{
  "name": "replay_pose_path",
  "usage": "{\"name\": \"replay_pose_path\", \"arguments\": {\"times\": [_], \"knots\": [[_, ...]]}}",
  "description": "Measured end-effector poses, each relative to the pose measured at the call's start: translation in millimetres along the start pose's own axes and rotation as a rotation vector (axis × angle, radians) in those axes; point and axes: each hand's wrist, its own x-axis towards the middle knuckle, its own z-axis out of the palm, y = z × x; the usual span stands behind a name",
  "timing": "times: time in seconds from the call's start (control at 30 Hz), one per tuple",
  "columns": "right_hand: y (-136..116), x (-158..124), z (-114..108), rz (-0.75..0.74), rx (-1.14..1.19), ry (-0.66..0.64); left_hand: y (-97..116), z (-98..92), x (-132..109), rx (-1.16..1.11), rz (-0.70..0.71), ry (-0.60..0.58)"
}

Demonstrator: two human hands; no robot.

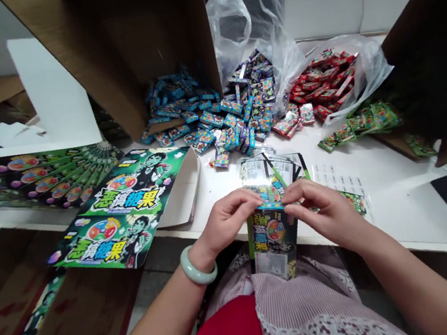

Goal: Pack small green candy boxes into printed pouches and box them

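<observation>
A dark printed candy bag hangs upright at the table's front edge, above my lap. The thumb and fingers of my left hand are closed on its upper left corner. Opposite, my right hand pinches the upper right corner. A narrow blue strip runs between the fingertips; I cannot tell whether it is a small candy packet or part of the bag. Just beyond my hands, several flat clear-fronted bags lie fanned out on the white table.
Blue candy packets spill from a cardboard box. Purple packets, red packets and green packets lie farther right, beside clear plastic bags. Green printed cartons overhang the table's left edge. A sticker sheet lies right.
</observation>
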Motion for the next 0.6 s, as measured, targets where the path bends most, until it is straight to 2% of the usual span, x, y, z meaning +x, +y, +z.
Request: {"name": "replay_pose_path", "arguments": {"times": [0.1,0.23,0.3,0.47,0.6], "knots": [[3,-9,5,-0.048,-0.028,0.077,-7,-1.9,-10,0.041,0.067,-0.004],[6,-8,9,0.108,0.196,0.092,-11,1.7,-11,0.061,0.116,-0.005],[5,-5,6,0.123,0.200,0.070,-11,2.9,-10,0.061,0.109,-0.014],[4,-5,-2,-0.069,-0.066,-0.035,-13,4.2,-12,0.061,0.042,0.009],[8,-14,9,-0.140,-0.147,0.054,-17,9.1,-12,0.099,-0.054,0.026]]}}
